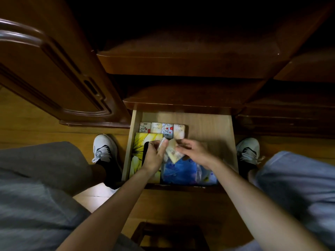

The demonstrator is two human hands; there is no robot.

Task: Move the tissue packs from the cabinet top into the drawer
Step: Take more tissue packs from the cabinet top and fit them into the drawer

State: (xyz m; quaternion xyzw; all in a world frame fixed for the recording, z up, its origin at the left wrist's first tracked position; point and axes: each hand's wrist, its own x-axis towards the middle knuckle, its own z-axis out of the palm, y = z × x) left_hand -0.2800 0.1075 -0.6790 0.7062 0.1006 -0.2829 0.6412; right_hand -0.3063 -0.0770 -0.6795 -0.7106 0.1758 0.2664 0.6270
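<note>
Dim wooden drawer (213, 127) already holds four tissue packs (162, 130) in a row — left hand (154, 156) and right hand (192, 151) each seemingly grip another pack — cabinet top (181, 57) looks bare.

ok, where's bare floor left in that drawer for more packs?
Bare drawer floor runs right of the four-pack row, back to the rear wall. Crowded: front-left, yellow pack, blue pack, and both hands holding small packs.
</note>
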